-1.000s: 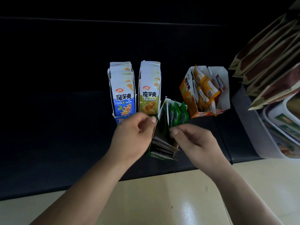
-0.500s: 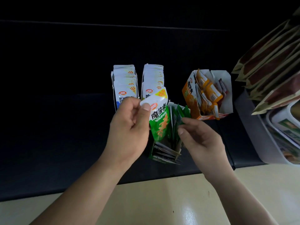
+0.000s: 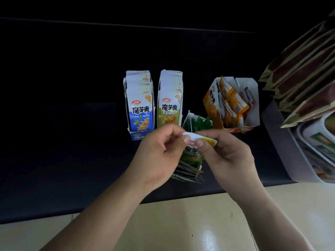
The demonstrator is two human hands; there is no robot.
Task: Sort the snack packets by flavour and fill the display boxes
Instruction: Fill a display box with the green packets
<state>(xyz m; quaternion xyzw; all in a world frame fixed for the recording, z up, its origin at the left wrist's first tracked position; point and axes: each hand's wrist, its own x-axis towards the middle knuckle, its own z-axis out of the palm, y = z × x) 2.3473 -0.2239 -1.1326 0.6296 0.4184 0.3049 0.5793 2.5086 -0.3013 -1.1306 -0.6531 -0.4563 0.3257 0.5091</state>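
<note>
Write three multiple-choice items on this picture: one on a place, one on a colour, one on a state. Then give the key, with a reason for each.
1. Where do the blue packets stand relative to the yellow-green packets?
A. on top of them
B. to their left
C. to their right

2. What colour is the lower part of the packet pinched by the left hand and the right hand?
A. green
B. blue
C. orange

3. How do the orange packets lie in the orange box?
A. in a neat upright row
B. flat in one stack
C. jumbled at angles

Key:
B, the blue row is the leftmost.
A, green print shows below the fingertips.
C, they lean in different directions inside the box.
</note>
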